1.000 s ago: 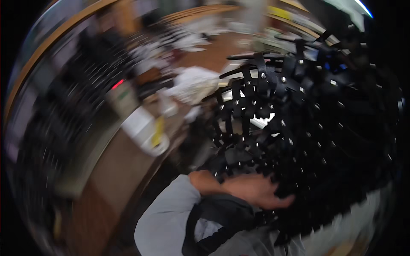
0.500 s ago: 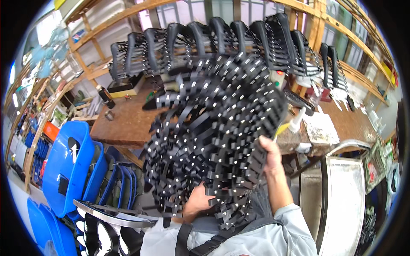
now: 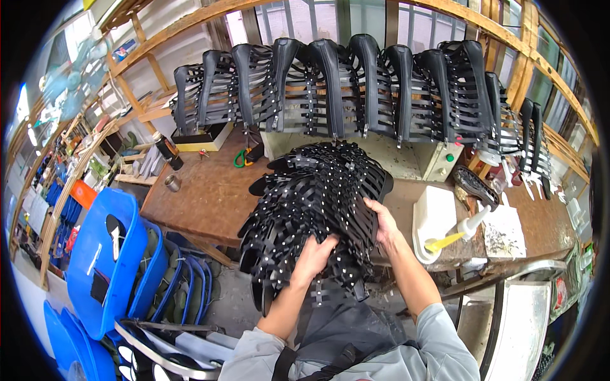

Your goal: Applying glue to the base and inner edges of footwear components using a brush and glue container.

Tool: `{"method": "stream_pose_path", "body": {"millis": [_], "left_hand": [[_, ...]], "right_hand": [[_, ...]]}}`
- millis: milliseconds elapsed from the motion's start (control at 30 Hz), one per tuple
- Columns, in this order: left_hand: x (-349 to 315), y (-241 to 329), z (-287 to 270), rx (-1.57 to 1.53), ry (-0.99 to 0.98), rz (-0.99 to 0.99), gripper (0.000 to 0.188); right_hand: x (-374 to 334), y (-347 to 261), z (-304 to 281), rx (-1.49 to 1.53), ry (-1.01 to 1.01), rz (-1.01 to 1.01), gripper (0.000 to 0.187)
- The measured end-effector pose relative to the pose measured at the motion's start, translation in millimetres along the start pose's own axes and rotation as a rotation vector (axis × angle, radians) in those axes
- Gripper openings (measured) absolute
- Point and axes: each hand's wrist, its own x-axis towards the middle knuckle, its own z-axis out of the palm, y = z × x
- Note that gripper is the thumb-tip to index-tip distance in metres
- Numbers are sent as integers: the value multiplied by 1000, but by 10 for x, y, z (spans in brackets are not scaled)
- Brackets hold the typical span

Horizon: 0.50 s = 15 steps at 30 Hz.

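One bare left hand grips the near side of a bulky bundle of black, silver-studded straps; the bare right hand clasps its right edge, fingers partly hidden. Its long axis runs near to far, straps densely layered, hiding part of the brown wooden table.

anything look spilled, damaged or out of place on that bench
The white sheet toward the right of the wooden bench stands out: it is blotched with dark marks. No clear spill or breakage shows.
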Motion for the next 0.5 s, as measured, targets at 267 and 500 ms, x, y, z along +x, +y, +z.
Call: {"method": "stream_pose_path", "body": {"millis": [267,500], "left_hand": [[1636,-328,170,-14,159,-251,52],[758,-697,-155,-545,211,-224,64]], "right_hand": [[1386,-975,-433,-202,364,-43,60],[574,-394,-419,-623,502,-504,78]]}}
